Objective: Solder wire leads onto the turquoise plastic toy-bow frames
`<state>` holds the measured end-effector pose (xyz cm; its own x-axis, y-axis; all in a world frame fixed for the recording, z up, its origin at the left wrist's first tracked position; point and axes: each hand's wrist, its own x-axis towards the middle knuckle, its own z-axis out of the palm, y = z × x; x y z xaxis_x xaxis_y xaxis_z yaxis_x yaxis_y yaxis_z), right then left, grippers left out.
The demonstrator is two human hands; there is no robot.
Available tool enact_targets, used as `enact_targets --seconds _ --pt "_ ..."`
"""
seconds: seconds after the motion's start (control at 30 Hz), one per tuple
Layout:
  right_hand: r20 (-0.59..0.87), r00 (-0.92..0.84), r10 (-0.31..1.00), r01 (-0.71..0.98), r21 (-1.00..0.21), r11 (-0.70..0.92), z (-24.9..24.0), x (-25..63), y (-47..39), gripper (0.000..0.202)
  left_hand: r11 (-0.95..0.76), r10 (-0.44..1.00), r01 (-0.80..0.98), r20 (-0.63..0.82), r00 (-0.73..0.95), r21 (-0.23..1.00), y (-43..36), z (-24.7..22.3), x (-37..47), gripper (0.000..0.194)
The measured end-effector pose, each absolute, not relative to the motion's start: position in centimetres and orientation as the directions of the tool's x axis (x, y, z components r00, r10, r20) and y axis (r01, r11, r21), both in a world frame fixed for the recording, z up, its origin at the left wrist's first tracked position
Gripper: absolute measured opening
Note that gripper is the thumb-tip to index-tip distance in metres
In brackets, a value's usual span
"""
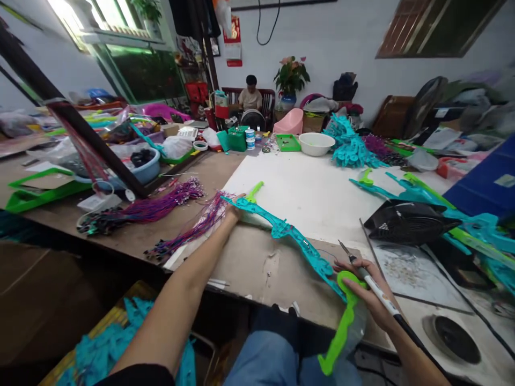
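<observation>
A long turquoise plastic toy bow part [281, 228] with a lime-green piece [254, 192] at its far end slants across the table's near edge. My left hand [236, 206] is closed round that far end, its fingers partly hidden. My right hand [376, 292] grips a soldering iron [378, 292], tip pointing up and left. Against the same hand, at the bow's near end, is a curved lime-green plastic piece [341, 327] that hangs past the table edge. Purple and red wire bundles [205, 220] lie beside my left forearm.
A black fan-like device [408, 221] stands at right, near a round dark-centred holder [453, 338]. Turquoise parts are piled at back right [350, 142] and in a yellow crate [66, 364] below left. A dark post [96, 145] rises at left. Another person [251, 96] sits far back.
</observation>
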<state>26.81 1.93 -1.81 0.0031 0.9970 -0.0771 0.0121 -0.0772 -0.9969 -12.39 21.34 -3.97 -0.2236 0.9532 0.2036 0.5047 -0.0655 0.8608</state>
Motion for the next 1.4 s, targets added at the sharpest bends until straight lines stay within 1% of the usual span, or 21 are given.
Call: enact_targets --seconds 0.07,0.17,0.33,0.47,0.53,0.57,0.63,0.7,0.73,0.8,0.83,0.9,1.0,1.07,1.1,1.13,1.17,1.23,1.3,1.33,1.4 --pt "-0.090 0.022 0.996 0.056 -0.994 -0.091 -2.1 27.2 2.2 0.050 -0.073 0.979 0.505 0.157 -0.127 0.860 21.6 -4.2 -13.3 0.023" --pt "-0.059 0.058 0.997 0.156 -0.985 -0.067 -2.8 28.0 2.8 0.053 -0.094 0.995 0.506 0.098 0.018 0.857 22.2 -3.4 -14.9 0.024" --pt "-0.009 0.036 0.999 0.264 -0.964 -0.018 -4.5 29.5 4.6 0.058 -0.088 0.979 0.487 -0.014 0.202 0.869 23.1 -0.9 -17.0 0.055" --pt "-0.030 0.018 0.999 0.310 -0.950 -0.034 -4.7 30.5 5.1 0.057 -0.044 0.951 0.469 -0.107 0.290 0.882 21.9 0.0 -17.7 0.068" --pt "-0.020 0.020 1.000 0.330 -0.944 -0.026 -4.3 30.7 5.1 0.051 0.104 0.946 0.345 -0.199 0.255 0.933 20.2 -0.1 -17.7 0.074" --pt "-0.012 0.012 1.000 0.333 -0.943 -0.015 -4.1 30.8 5.0 0.048 0.199 0.944 0.215 -0.246 0.218 0.956 19.1 -0.3 -17.6 0.071" --pt "0.010 -0.034 0.999 0.344 -0.939 0.021 -3.9 30.8 5.0 0.043 0.330 0.938 -0.109 -0.313 0.151 0.938 16.9 -0.9 -16.9 0.048" --pt "0.021 -0.110 0.994 0.346 -0.937 0.058 -3.9 31.1 5.0 0.037 0.349 0.928 -0.356 -0.372 0.005 0.867 15.2 -1.5 -15.8 0.018" --pt "0.017 -0.154 0.988 0.337 -0.939 0.069 -4.0 31.2 5.0 0.034 0.338 0.910 -0.424 -0.406 -0.079 0.840 14.7 -1.7 -15.1 0.011" --pt "0.002 -0.223 0.975 0.290 -0.955 0.068 -4.1 31.7 5.1 0.032 0.338 0.856 -0.472 -0.475 -0.205 0.814 14.1 -2.2 -13.7 0.016" --pt "-0.004 -0.241 0.971 0.262 -0.963 0.061 -4.2 31.9 5.0 0.032 0.351 0.835 -0.469 -0.498 -0.234 0.810 14.0 -2.4 -13.1 0.019" --pt "-0.003 -0.242 0.970 0.243 -0.968 0.058 -4.3 32.4 4.9 0.033 0.405 0.816 -0.406 -0.524 -0.243 0.819 13.9 -2.6 -12.2 0.020" --pt "0.048 -0.209 0.977 0.315 -0.942 0.113 -4.6 33.1 4.5 0.032 0.512 0.800 -0.237 -0.559 -0.219 0.826 13.6 -2.3 -11.7 0.015" --pt "0.102 -0.185 0.977 0.406 -0.898 0.171 -4.8 33.3 4.2 0.031 0.584 0.785 -0.053 -0.579 -0.220 0.810 13.4 -1.9 -11.7 0.020" --pt "0.128 -0.169 0.977 0.458 -0.868 0.193 -4.9 33.4 4.0 0.030 0.606 0.783 0.077 -0.577 -0.230 0.792 13.3 -1.7 -11.8 0.025" --pt "0.152 -0.154 0.976 0.508 -0.835 0.210 -5.0 33.4 3.9 0.030 0.605 0.795 0.255 -0.553 -0.250 0.755 13.2 -1.5 -11.9 0.031" --pt "0.174 -0.138 0.975 0.553 -0.803 0.222 -5.0 33.4 3.7 0.030 0.575 0.817 0.442 -0.512 -0.264 0.689 13.1 -1.2 -12.0 0.036" --pt "0.220 -0.114 0.969 0.621 -0.745 0.242 -5.1 33.2 3.3 0.028 0.461 0.874 0.725 -0.405 -0.270 0.512 13.0 -0.6 -12.4 0.044" --pt "0.266 -0.101 0.959 0.661 -0.702 0.264 -5.0 33.0 2.8 0.025 0.325 0.939 0.876 -0.229 -0.255 0.356 12.7 0.1 -12.4 0.043" --pt "0.286 -0.097 0.953 0.673 -0.687 0.274 -5.0 32.9 2.5 0.023 0.268 0.963 0.906 -0.121 -0.241 0.327 12.3 0.5 -12.1 0.040" --pt "0.315 -0.084 0.945 0.687 -0.669 0.284 -4.9 32.6 1.9 0.019 0.134 0.978 0.907 0.092 -0.185 0.398 11.1 1.2 -10.7 0.031"
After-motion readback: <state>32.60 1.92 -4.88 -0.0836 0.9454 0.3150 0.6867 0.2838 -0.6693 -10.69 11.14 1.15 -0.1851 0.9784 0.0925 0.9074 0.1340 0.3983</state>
